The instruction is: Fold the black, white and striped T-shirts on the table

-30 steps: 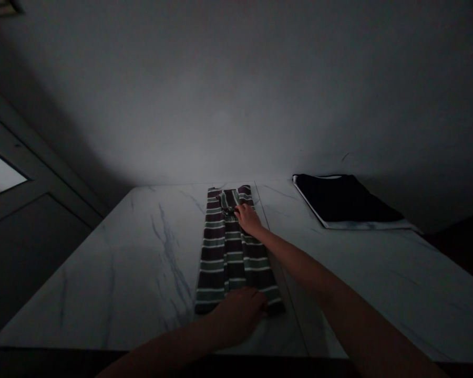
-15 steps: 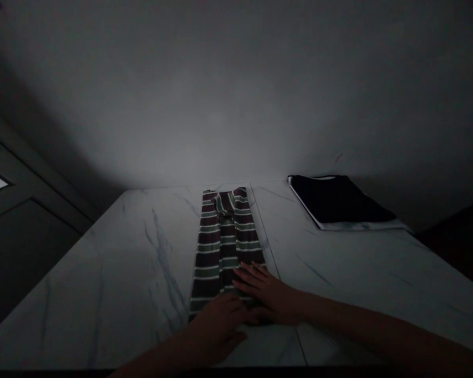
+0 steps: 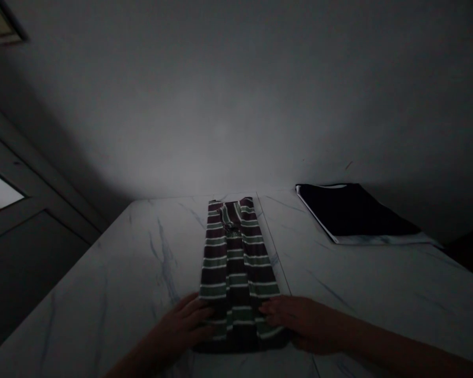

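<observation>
A striped garment (image 3: 236, 268) in green, dark maroon and white lies folded into a long narrow strip on the marble-patterned table. Its sides are turned in toward the middle, and a bunched part shows near the far end. My left hand (image 3: 183, 325) rests on its lower left edge, fingers stretched over the cloth. On the lower right edge lies my right hand (image 3: 299, 320), fingers reaching inward on the fabric. Both hands look open and touch the garment. The thumbs are hard to make out in the dim light.
Toward the back right of the table (image 3: 122, 273) lies a folded dark garment (image 3: 358, 212) with a pale edge. A grey wall (image 3: 220, 105) stands behind the table. At the left is a panelled door (image 3: 31, 236), with a framed thing (image 3: 2, 23) above it.
My hands have moved apart, from close together on the garment's lower right part to its two side edges. The view has shifted slightly, so things appear lower and further right.
</observation>
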Tool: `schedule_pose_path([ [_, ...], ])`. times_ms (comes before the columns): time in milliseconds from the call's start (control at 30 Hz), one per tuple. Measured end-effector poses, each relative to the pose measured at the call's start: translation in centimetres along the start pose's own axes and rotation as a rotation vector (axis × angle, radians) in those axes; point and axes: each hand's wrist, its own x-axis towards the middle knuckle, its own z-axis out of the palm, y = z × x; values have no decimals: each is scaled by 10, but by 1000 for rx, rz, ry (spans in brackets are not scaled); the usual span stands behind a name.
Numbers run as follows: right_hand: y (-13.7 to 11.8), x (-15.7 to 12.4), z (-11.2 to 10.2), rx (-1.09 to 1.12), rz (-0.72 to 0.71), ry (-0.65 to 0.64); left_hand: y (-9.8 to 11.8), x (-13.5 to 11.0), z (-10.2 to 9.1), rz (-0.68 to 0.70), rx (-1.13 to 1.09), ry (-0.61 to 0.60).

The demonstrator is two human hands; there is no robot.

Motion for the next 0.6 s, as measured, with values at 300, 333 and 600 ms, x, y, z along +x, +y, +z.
schedule_pose_path([
  [300, 8, 19, -5, 18, -77, 179, -14, 30, 0, -36, -450, 107],
  [333, 7, 21, -9, 93, -41, 200, -14, 31, -5, -67, -558, 116],
  [600, 88, 108, -92, 290, 550, 847, -82, 110, -46, -674, -980, 613],
])
